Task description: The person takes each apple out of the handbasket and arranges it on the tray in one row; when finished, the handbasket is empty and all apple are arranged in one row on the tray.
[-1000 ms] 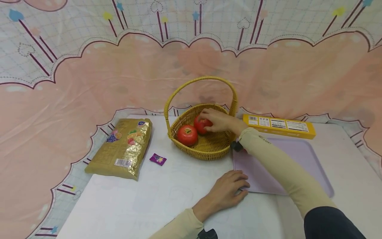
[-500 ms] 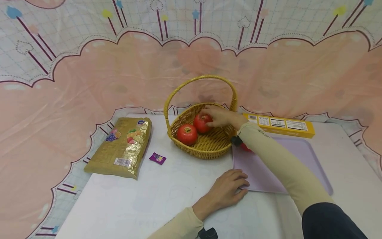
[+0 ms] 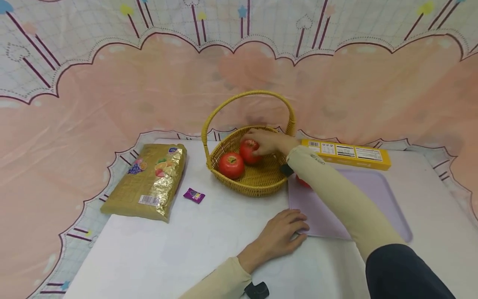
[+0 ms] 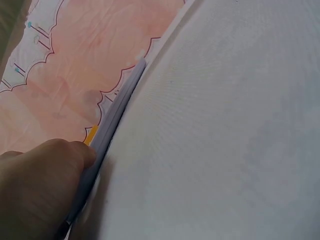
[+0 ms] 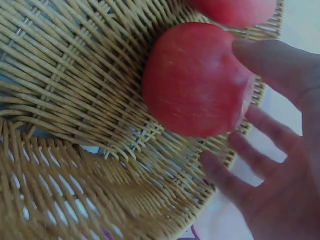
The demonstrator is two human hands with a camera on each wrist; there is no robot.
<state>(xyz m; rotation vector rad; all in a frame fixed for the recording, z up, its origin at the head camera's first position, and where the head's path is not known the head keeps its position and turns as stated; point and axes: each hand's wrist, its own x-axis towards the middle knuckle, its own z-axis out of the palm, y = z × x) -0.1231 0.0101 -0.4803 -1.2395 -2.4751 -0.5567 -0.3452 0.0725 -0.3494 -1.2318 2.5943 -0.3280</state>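
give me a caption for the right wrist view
A right hand cups a round red fruit in a yellow-brown wicker basket, second red fruit alongside.

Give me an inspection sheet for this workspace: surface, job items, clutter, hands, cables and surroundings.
Surface: white table, no spills seen on the visible part.
Job's things: wicker basket upright, holding a front red fruit and a rear red fruit; lilac tray lying flat; red object at the tray, mostly hidden by the right sleeve.
Clutter: gold bag, purple wrapped sweet, yellow box behind the tray.
Hands: right hand holds the rear fruit, firmness unclear; left hand rests at the tray's near left corner.
Cables: nothing seen.
Surroundings: patterned cloth behind the table.
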